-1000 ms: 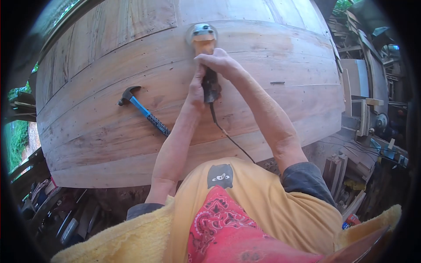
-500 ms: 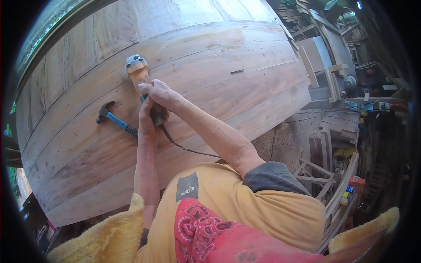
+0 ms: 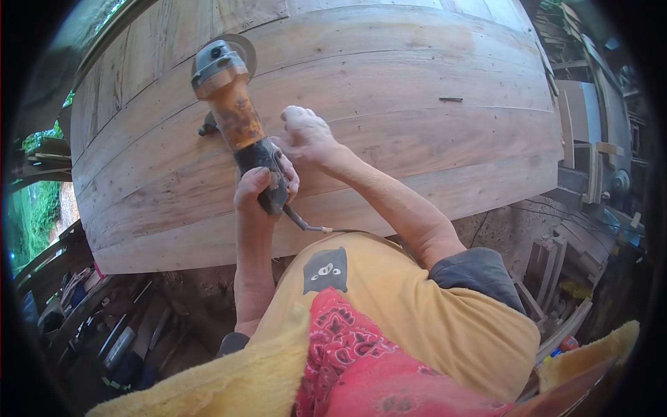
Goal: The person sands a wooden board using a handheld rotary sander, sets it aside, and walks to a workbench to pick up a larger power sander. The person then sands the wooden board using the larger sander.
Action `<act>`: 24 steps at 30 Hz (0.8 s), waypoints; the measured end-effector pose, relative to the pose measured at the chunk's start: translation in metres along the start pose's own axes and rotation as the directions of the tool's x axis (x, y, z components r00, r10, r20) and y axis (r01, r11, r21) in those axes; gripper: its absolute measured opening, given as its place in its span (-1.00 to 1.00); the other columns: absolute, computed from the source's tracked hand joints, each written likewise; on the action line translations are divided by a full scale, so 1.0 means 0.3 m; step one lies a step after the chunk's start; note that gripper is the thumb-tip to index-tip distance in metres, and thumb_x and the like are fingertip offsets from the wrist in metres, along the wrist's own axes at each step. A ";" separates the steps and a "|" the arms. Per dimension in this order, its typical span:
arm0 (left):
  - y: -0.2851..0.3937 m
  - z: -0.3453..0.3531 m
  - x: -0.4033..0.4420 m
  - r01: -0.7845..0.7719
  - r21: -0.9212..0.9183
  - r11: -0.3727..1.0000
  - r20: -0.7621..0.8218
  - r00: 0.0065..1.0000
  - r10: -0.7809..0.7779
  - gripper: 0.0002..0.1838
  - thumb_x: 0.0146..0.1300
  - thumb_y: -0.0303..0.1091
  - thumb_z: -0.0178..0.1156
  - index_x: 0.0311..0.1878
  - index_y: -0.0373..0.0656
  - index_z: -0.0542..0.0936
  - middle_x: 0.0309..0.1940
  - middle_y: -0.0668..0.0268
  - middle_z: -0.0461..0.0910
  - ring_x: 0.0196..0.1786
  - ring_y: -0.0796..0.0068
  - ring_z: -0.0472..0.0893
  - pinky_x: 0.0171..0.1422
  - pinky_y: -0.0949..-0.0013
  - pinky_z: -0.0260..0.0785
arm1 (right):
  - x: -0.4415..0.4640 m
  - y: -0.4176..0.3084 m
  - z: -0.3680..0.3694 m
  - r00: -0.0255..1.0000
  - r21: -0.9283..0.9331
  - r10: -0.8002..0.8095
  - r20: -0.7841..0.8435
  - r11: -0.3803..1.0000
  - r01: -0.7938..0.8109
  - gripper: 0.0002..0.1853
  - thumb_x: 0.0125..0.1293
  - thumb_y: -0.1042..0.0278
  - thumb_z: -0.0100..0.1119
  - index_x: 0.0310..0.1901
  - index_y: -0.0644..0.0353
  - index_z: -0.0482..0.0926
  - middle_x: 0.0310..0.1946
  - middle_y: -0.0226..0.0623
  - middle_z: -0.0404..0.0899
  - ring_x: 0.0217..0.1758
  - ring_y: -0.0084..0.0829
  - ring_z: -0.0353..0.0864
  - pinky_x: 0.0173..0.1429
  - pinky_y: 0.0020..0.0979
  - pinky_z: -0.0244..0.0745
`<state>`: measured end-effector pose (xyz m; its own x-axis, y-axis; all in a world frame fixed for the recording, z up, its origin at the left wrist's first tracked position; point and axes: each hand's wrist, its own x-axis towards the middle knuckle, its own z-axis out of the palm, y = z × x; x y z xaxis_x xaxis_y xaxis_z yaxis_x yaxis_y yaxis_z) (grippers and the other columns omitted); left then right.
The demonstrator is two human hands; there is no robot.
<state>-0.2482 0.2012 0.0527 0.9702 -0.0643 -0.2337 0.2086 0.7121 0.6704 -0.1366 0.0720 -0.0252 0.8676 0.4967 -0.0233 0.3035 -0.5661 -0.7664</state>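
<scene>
- Gripping the angle grinder, your left hand is clamped around its black rear body; the tool sits tilted, with its head beyond the hand toward the upper left and its disc facing the far side.
- Your right hand is just beside the grinder, on its right, fingers bent; its palm is hidden, so you cannot tell whether it is closed on anything or touching the tool.
- A hammer shows partly behind the grinder, on the worktop.
- The cord leaves the rear end and runs right along the near edge, by your shirt.
- To your right, planks stretch to the right edge, giving sideways room past one small dark strip.
</scene>
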 end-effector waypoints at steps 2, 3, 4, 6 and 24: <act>0.021 -0.008 -0.057 -0.045 0.038 0.998 -0.035 0.998 0.046 -0.28 0.25 0.02 0.44 0.22 -0.36 0.44 -0.20 0.09 0.64 -0.30 0.26 0.70 -0.39 0.36 0.44 | 0.056 -0.093 0.121 0.993 -0.153 -0.025 0.118 0.987 0.043 -0.51 0.23 0.07 0.40 0.09 0.15 0.53 0.13 -0.09 0.58 0.28 0.01 0.55 0.30 -0.01 0.45; 0.033 -0.008 -0.078 -0.072 0.063 0.995 -0.060 0.995 0.076 -0.26 0.24 0.03 0.45 0.23 -0.38 0.43 -0.20 0.09 0.63 -0.30 0.27 0.70 -0.39 0.36 0.43 | 0.088 -0.120 0.191 0.992 -0.227 -0.036 0.124 0.972 0.063 -0.53 0.26 0.06 0.37 0.08 0.15 0.54 0.13 -0.09 0.58 0.28 -0.01 0.55 0.29 -0.02 0.44; 0.047 -0.014 -0.099 -0.092 0.088 0.992 -0.083 0.992 0.100 -0.25 0.24 0.04 0.46 0.24 -0.39 0.43 -0.20 0.10 0.63 -0.30 0.28 0.69 -0.39 0.37 0.43 | 0.108 -0.142 0.240 0.991 -0.302 -0.039 0.128 0.950 0.077 -0.55 0.28 0.05 0.34 0.08 0.14 0.54 0.12 -0.10 0.59 0.28 -0.03 0.55 0.28 -0.03 0.44; 0.063 -0.050 -0.123 -0.097 0.072 0.993 -0.085 0.991 0.103 -0.23 0.24 0.04 0.46 0.24 -0.39 0.42 -0.21 0.09 0.62 -0.30 0.27 0.69 -0.37 0.36 0.44 | 0.122 -0.165 0.293 0.994 -0.339 -0.056 0.098 0.937 0.086 -0.57 0.27 0.08 0.34 0.07 0.15 0.54 0.09 -0.09 0.61 0.25 -0.04 0.57 0.24 -0.03 0.45; 0.278 -0.434 -0.289 -0.069 0.040 0.997 -0.101 0.992 0.072 -0.34 0.21 -0.07 0.49 0.18 -0.34 0.47 -0.28 0.10 0.64 -0.39 0.25 0.71 -0.52 0.39 0.45 | -0.191 0.068 -0.023 0.918 -0.400 0.235 -0.320 0.844 -0.356 -0.65 0.37 0.05 0.31 -0.07 0.17 0.54 -0.12 -0.03 0.64 -0.04 0.08 0.72 0.10 0.07 0.60</act>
<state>-0.3309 0.3572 0.0371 0.9653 0.0583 -0.2544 0.1463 0.6863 0.7124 -0.1773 0.0273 -0.0351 0.9937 0.1123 0.0038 0.1053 -0.9182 -0.3819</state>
